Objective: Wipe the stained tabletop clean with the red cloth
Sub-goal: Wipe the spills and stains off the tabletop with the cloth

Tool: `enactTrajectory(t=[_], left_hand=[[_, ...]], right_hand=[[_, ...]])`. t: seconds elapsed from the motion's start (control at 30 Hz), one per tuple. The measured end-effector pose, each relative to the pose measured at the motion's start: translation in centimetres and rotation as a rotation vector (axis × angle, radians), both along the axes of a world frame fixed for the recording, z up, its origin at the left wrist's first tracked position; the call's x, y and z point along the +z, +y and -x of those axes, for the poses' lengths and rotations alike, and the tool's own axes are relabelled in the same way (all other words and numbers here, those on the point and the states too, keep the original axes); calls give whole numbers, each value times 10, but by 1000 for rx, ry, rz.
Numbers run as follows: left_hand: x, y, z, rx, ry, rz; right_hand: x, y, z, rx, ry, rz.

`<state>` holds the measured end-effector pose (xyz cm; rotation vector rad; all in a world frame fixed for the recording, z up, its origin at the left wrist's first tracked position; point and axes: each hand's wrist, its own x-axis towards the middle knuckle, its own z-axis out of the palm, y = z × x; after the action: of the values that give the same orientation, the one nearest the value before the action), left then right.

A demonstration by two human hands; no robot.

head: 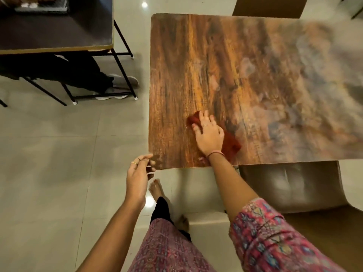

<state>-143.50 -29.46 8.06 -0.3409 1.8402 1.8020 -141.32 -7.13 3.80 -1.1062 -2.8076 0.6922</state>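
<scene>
While pressing flat, fingers spread, right hand (208,132) pins cloth (231,145) to tabletop (245,61) at lower centre, presumably for broad wiping contact. Left hand (138,173) loosely curled, holding nothing, by near corner. Pale smears upper right.

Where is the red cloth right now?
The red cloth lies under the right hand, near the tabletop's near-left corner in the head view.

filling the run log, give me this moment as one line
step: wiping | right hand: pressing cloth flat on tabletop, near front left corner | left hand: free, off table edge | smears: right side
</scene>
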Motion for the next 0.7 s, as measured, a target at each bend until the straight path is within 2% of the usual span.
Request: enactTrajectory(t=[0.13,0.23,0.37,0.47,0.7], left_hand=[[-3,5,4,3,4,3],[-6,10,17,12,17,0],[-12,25,40,-14,18,1],[-19,49,66,-71,23,10],[-23,110,135,-298,106,-12]], right_hand=[[-4,-73,-28,537,-2,9],[-9,-73,-55,676,-26,73],[-5,-3,-18,575,-5,86],[-1,71,44,396,-23,92],[-1,219,188,265,-55,35]])
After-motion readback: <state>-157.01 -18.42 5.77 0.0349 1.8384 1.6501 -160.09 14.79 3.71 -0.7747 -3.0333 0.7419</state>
